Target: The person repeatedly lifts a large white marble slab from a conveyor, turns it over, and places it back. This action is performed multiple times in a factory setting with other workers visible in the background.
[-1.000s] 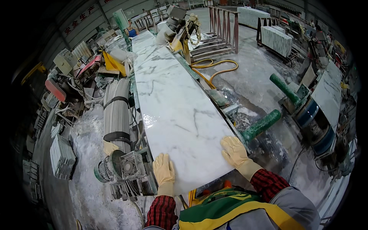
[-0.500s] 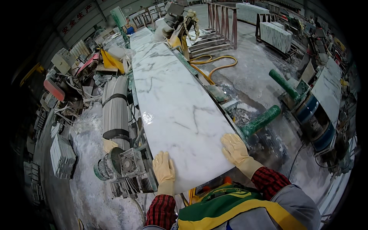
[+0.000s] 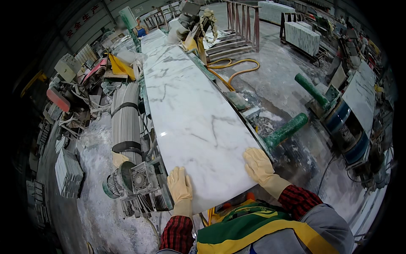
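A long white marble slab (image 3: 190,114) with grey veins lies flat on a machine bed and runs away from me. My left hand (image 3: 180,186), in a cream rubber glove, rests flat on the slab's near left corner. My right hand (image 3: 258,165), gloved the same, lies flat on the near right edge. Both hands press on the stone with the fingers spread and grip nothing. My red checked sleeves and a green and yellow apron (image 3: 253,228) fill the bottom of the view.
A grey motor and gearbox (image 3: 135,182) stand left of the slab beside a ribbed grey hose (image 3: 127,118). Green rollers (image 3: 287,129) stick out on the right. A yellow hose (image 3: 237,67) lies on the wet floor. Another slab (image 3: 361,95) rests at far right. A person (image 3: 139,29) stands at the far end.
The view has shifted slightly, so the slab sits a little higher and further left. Both hands stay on the slab's near end.
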Motion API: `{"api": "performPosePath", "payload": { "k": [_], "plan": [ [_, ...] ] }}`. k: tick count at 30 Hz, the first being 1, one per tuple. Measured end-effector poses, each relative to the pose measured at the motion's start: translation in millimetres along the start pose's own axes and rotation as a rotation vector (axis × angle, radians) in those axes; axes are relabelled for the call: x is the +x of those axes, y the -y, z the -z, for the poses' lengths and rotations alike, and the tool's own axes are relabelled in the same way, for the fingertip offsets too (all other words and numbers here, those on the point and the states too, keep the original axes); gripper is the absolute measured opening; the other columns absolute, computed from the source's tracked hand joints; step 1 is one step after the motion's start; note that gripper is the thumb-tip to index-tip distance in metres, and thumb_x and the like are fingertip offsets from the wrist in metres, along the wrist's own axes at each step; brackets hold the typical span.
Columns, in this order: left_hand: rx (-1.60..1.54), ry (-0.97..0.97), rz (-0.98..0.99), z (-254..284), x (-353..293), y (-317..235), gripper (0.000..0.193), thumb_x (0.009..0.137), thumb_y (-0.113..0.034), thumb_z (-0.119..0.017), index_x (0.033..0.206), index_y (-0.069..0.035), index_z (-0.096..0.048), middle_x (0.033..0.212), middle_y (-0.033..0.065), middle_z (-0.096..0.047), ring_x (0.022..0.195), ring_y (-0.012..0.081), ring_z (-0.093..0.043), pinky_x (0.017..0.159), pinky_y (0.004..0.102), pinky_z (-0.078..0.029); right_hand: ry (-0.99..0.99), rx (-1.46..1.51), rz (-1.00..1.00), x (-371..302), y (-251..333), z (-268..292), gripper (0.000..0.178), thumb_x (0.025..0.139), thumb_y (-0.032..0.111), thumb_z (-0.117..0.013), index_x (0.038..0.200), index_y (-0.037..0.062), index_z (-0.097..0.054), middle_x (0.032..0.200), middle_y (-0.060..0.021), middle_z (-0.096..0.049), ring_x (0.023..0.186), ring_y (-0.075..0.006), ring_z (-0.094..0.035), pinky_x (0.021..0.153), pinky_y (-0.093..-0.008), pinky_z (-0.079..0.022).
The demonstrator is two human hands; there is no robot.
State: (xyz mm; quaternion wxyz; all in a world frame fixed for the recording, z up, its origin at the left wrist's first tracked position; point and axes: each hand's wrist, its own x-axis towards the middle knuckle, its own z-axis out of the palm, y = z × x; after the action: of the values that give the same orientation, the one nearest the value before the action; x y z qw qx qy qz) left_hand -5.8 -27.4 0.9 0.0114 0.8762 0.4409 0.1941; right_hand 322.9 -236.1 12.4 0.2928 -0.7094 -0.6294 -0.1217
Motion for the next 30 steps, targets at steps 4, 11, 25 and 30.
{"api": "performPosePath", "payload": {
  "k": [4, 11, 25, 30],
  "plan": [
    [0.012, 0.024, -0.010, 3.2, -2.0, -1.2, 0.046, 0.102, -0.021, -0.068, 0.146, -0.009, -0.061, 0.157, 0.0184, -0.059, 0.146, 0.0424, -0.051, 0.125, 0.0581, -0.036, -0.011, 0.020, -0.011, -7.3, 7.7, 5.4, 0.047, 0.091, 0.018, -0.073, 0.135, 0.0018, -0.068, 0.140, -0.0213, -0.067, 0.133, -0.0418, -0.062, 0.119, -0.0550, -0.045],
    [-0.039, 0.102, -0.036, 8.0, -34.1, 0.6, 0.051, 0.104, -0.023, -0.067, 0.152, -0.007, -0.058, 0.160, 0.0270, -0.055, 0.151, 0.0492, -0.046, 0.128, 0.0610, -0.032, 0.008, 0.029, -0.026, -4.2, 8.8, 15.0, 0.045, 0.091, 0.018, -0.071, 0.134, 0.0020, -0.069, 0.139, -0.0204, -0.068, 0.131, -0.0414, -0.063, 0.120, -0.0536, -0.046],
    [-0.020, 0.338, -0.313, 46.6, -56.2, -0.2, 0.058, 0.102, -0.021, -0.067, 0.155, -0.003, -0.054, 0.155, 0.0298, -0.055, 0.147, 0.0521, -0.047, 0.127, 0.0626, -0.034, -0.106, 0.098, -0.011, -9.8, 10.2, 20.4, 0.047, 0.087, 0.017, -0.071, 0.130, -0.0018, -0.067, 0.132, -0.0206, -0.067, 0.124, -0.0397, -0.063, 0.113, -0.0531, -0.047],
    [0.026, 0.092, -0.147, -17.5, 38.4, 50.2, 0.056, 0.108, -0.024, -0.063, 0.160, -0.005, -0.053, 0.165, 0.0289, -0.049, 0.155, 0.0479, -0.044, 0.130, 0.0590, -0.032, -0.037, 0.138, -0.055, -13.7, 8.0, 23.9, 0.046, 0.087, 0.016, -0.072, 0.130, -0.0003, -0.067, 0.132, -0.0197, -0.067, 0.126, -0.0392, -0.063, 0.112, -0.0521, -0.048]
  ]
}}
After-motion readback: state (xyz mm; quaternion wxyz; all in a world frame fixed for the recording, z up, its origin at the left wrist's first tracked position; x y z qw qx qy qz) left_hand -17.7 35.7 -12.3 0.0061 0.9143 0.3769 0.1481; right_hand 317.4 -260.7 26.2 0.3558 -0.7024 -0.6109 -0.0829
